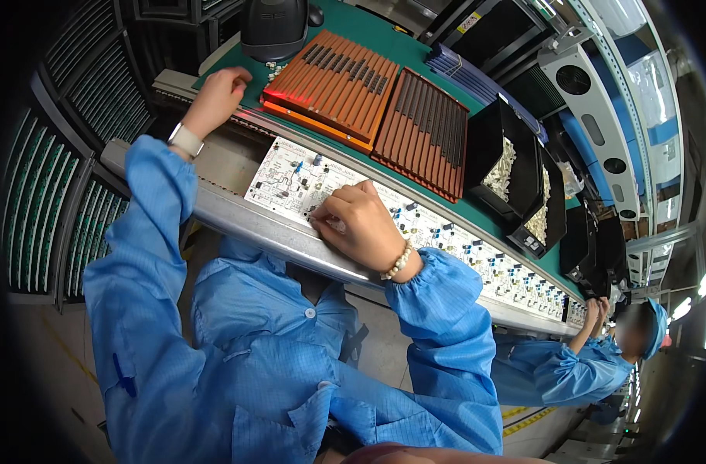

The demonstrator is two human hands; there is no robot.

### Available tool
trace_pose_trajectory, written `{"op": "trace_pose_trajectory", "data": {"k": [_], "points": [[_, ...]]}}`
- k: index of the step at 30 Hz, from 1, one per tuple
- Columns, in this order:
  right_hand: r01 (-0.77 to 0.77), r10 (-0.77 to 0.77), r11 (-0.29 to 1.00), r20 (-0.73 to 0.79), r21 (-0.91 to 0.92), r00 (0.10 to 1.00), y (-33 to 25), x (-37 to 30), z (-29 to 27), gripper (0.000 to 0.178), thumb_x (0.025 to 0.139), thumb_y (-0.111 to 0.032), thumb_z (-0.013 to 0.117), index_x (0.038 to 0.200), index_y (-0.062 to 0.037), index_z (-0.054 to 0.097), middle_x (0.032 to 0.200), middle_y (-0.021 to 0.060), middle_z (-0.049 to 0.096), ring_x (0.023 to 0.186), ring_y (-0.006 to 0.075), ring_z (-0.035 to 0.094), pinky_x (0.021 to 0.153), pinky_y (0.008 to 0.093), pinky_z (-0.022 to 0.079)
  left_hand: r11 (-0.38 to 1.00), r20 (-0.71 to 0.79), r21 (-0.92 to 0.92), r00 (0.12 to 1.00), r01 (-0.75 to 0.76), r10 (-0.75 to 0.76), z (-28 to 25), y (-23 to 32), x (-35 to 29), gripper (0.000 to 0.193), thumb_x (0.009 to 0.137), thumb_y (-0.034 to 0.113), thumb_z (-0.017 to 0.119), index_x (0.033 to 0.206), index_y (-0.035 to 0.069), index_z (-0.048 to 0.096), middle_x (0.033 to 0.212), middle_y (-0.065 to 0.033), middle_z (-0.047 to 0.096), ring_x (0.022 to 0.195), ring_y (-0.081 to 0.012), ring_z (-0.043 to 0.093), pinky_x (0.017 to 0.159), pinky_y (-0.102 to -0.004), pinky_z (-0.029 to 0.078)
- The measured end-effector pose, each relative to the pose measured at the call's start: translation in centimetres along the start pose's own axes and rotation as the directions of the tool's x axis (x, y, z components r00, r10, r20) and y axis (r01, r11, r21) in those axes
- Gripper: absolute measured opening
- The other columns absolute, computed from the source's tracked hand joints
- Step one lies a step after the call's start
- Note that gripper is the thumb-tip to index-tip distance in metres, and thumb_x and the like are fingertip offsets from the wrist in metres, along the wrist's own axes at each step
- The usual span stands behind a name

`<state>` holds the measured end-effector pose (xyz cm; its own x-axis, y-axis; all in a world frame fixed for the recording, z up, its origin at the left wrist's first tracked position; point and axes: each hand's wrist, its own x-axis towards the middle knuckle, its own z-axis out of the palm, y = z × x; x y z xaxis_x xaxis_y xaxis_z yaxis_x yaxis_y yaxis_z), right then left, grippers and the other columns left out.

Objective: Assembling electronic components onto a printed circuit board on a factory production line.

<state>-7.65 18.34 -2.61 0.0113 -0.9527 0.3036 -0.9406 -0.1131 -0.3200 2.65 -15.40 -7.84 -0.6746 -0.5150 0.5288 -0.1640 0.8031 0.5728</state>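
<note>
R hand (pixel 359 220) curled over white component-studded circuit-board strip (pixel 274 189), long axis upper-L to lower-R; L hand (pixel 220 96) farther, half-curled; can't tell either's hold.

We see a near rail (pixel 238 218) of bare grey metal, dully shiny. The row of white circuit boards (pixel 268 174) looks smooth, studded with small components (pixel 317 160), some glossy. Behind it, the green bench top (pixel 368 27) is flat and matt. The 2 trays (pixel 334 93) are ridged and orange-brown, with a satin finish. At far left, we find a black device (pixel 272 31) of hard plastic, softly glossy. To the right, 2 smooth black plastic bins (pixel 494 207) hold matt off-white pieces (pixel 501 170). Nearest us, the blue smock (pixel 264 363) is thin, creased cloth with faint sheen; the bracelet (pixel 403 263) has pearly beads. The far blue strips (pixel 469 73) may be plastic; we see them poorly.
</note>
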Motion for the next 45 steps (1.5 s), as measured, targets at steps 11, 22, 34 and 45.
{"op": "trace_pose_trajectory", "data": {"k": [11, 22, 34, 45], "points": [[-0.056, 0.057, 0.995, -0.016, 0.08, 0.998, 0.6, -0.4, -0.2, 0.006, 0.081, -0.014, 0.071, 0.083, -0.009, 0.068, 0.078, 0.006, 0.067, 0.078, 0.0224, 0.063, 0.078, 0.0349, 0.041, 0.957, 0.303, -0.267, 0.952, 0.116, -0.031, 0.1, 0.6, 1.0, 0.017, 0.082, -0.001, 0.062, 0.1, -0.001, 0.064, 0.086, -0.0023, 0.061, 0.084, -0.0105, 0.057, 0.08, -0.0251, 0.048], [-0.068, 0.067, 0.988, 0.01, 0.141, 0.998, 0.6, -0.3, -0.1, 0.007, 0.081, -0.013, 0.071, 0.086, -0.0096, 0.069, 0.079, 0.0048, 0.067, 0.077, 0.0215, 0.063, 0.079, 0.0341, 0.041, 0.977, 0.245, -0.209, 0.969, 0.036, 0.017, 0.6, 1.2, 0.2, 0.02, 0.079, 0.0, 0.068, 0.098, -0.002, 0.062, 0.087, -0.0042, 0.059, 0.083, -0.0123, 0.055, 0.078, -0.0269, 0.047], [-0.072, 0.012, 0.991, -0.45, -0.116, 0.893, 4.3, -1.2, -5.1, 0.021, 0.079, -0.007, 0.076, 0.1, -0.0066, 0.073, 0.096, 0.0091, 0.072, 0.091, 0.0214, 0.066, 0.08, 0.0316, 0.051, 0.987, 0.138, -0.151, 0.988, -0.048, 0.069, 1.1, 1.8, 0.0, 0.016, 0.085, -0.001, 0.059, 0.101, -0.002, 0.062, 0.086, -0.0079, 0.06, 0.08, -0.0161, 0.058, 0.075, -0.0291, 0.048], [-0.611, 0.361, 0.777, -0.687, -0.153, 0.631, 17.1, -10.2, -10.2, 0.061, 0.08, -0.046, 0.079, 0.106, 0.0073, 0.064, 0.101, 0.0206, 0.069, 0.092, 0.0287, 0.069, 0.08, 0.0361, 0.053, 0.993, -0.13, 0.034, 0.985, -0.111, 0.114, 1.5, 0.2, 0.8, 0.016, 0.094, 0.01, 0.059, 0.104, 0.0, 0.066, 0.098, -0.0161, 0.067, 0.092, -0.0296, 0.065, 0.08, -0.0356, 0.05]]}}
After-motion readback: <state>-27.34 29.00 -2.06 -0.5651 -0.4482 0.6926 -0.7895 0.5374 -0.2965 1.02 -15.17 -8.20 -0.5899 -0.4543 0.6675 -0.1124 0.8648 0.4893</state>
